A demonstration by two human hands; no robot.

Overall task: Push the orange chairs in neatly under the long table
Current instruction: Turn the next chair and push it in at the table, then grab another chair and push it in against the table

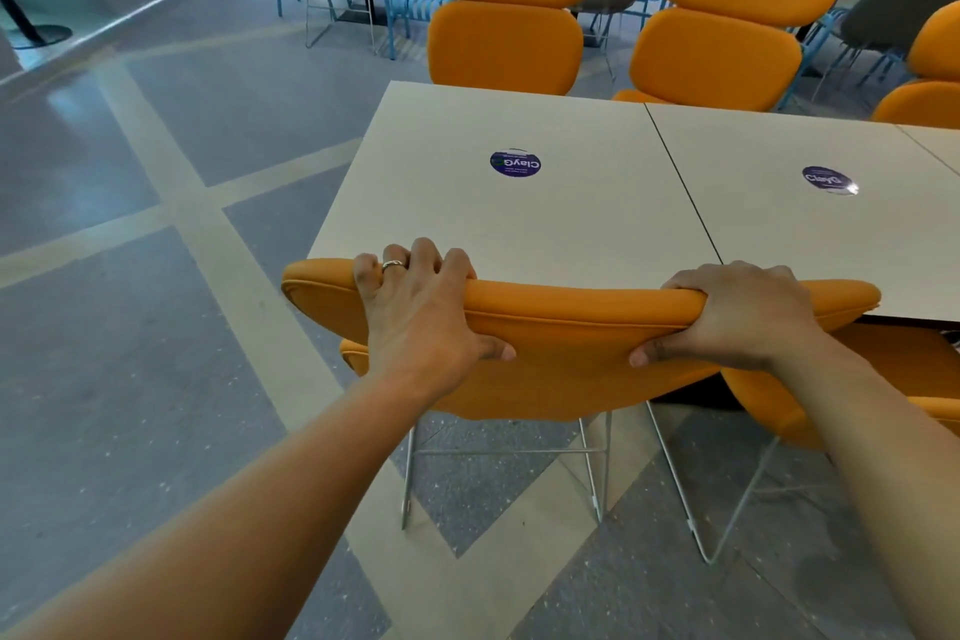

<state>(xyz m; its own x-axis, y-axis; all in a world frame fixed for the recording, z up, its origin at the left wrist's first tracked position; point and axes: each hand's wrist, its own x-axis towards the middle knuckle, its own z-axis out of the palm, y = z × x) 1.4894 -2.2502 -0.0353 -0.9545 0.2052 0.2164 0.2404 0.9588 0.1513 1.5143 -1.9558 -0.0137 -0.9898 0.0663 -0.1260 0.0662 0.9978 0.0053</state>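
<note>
Gripping hands: left hand (415,312) and right hand (743,317) both curl over the top of the nearest orange chair (571,343), thumbs behind.
Nearest chair: at the near edge of the long table (519,224), by its left corner, backrest top against that edge.
Finger risk: fingers lie between backrest and table edge, so a hard push may pinch them.
Neighbour chair (893,369): right along the same table edge and very close; the shells may rub, and the wire legs (592,478) may hook together.
Far chairs (506,10): at the table's far edge, they look pushed in.
</note>
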